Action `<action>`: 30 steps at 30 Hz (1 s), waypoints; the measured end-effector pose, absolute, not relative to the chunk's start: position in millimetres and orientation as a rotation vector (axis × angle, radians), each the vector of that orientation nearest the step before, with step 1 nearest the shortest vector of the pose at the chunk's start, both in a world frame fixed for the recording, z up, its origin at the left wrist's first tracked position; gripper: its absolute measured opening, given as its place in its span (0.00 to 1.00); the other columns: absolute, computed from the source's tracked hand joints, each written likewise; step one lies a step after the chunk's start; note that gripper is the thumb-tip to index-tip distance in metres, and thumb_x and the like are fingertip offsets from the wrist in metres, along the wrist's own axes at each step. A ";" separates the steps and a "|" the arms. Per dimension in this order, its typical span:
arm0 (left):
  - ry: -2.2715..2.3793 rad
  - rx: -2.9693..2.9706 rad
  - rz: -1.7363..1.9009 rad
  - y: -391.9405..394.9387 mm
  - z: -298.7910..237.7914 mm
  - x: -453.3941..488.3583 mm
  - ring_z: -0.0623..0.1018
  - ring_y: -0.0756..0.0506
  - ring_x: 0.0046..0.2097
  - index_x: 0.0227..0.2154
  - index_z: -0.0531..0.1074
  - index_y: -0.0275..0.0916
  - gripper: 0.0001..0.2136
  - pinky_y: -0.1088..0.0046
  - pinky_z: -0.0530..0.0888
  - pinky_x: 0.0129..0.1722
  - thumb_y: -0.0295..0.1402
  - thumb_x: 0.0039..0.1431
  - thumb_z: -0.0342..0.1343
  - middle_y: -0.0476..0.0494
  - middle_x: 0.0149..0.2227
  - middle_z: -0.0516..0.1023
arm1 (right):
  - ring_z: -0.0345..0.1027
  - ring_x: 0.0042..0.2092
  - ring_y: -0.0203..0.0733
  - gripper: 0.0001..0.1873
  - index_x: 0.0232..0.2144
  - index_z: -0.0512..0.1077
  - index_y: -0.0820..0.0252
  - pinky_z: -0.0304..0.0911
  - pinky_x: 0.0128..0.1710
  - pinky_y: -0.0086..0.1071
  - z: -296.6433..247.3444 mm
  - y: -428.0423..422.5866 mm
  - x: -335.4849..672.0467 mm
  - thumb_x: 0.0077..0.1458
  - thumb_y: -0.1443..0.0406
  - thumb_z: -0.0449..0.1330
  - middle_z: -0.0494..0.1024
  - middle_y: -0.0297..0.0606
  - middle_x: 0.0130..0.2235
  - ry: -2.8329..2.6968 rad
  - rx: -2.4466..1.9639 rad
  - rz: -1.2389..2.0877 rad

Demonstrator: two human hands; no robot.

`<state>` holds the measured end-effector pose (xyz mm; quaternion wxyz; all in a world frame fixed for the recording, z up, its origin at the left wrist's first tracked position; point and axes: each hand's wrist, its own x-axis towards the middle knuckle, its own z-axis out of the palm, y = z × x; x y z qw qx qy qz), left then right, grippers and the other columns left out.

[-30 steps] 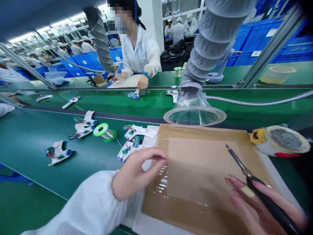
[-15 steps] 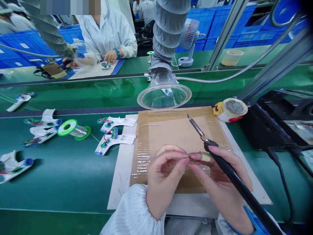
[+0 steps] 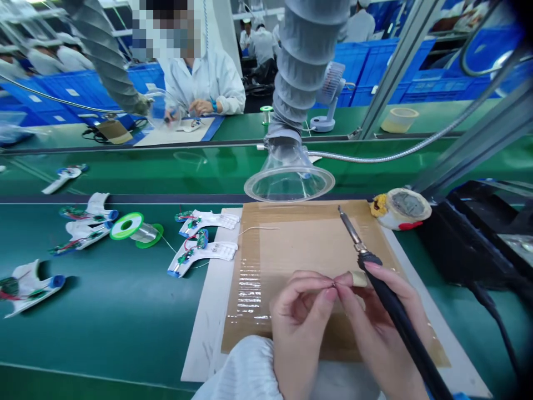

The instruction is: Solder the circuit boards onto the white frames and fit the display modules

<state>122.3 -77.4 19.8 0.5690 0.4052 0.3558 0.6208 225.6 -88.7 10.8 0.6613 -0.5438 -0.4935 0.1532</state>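
Over the taped cardboard mat (image 3: 287,250), my left hand (image 3: 302,322) pinches a tiny part between thumb and forefinger; it is too small to name. The fingertips of my right hand (image 3: 375,328) meet it at the same spot. A soldering iron (image 3: 389,303) lies in my right hand, between thumb side and forefinger, its metal tip pointing up and away over the mat. A yellowish band wraps one right finger. Left of the mat lie two white curved housings (image 3: 208,253) with green boards and red wires. Beside them, a spool of solder wire (image 3: 139,230) trails a strand toward the mat.
An extraction funnel (image 3: 289,183) hangs beyond the mat. A round tip-cleaning pot (image 3: 406,208) sits at its far right corner, near a black box (image 3: 466,233) with cables. More white housings (image 3: 37,286) lie at left. Across the partition a co-worker (image 3: 204,83) sits working.
The camera view has shifted, so the bench appears lower and slightly to the right. My fingertips have drawn closer together around the tiny part; the soldering iron stays in my right hand.
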 end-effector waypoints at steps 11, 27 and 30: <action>1.466 2.482 0.103 52.1 69.9 -25.9 0.73 0.36 0.64 0.59 0.72 0.37 0.17 0.54 0.71 0.66 0.31 0.70 0.56 0.33 0.64 0.72 | 0.81 0.31 0.33 0.24 0.51 0.76 0.55 0.79 0.41 0.21 11.1 -85.2 232.5 0.52 0.73 0.71 0.83 0.28 0.32 -1.123 -1.191 0.304; 0.926 3.309 0.605 53.7 76.6 -20.0 0.78 0.36 0.53 0.57 0.71 0.34 0.17 0.49 0.75 0.57 0.19 0.71 0.45 0.31 0.52 0.78 | 0.84 0.43 0.43 0.28 0.53 0.74 0.56 0.81 0.41 0.27 3.2 -92.3 255.9 0.51 0.77 0.71 0.83 0.35 0.44 -1.170 -1.207 0.197; 0.775 3.204 0.576 5.2 57.4 30.9 0.79 0.40 0.48 0.57 0.69 0.35 0.16 0.56 0.76 0.55 0.21 0.73 0.44 0.37 0.46 0.79 | 0.84 0.46 0.44 0.30 0.54 0.73 0.54 0.81 0.44 0.32 6.0 -92.6 258.0 0.51 0.78 0.71 0.85 0.35 0.45 -1.204 -1.194 0.198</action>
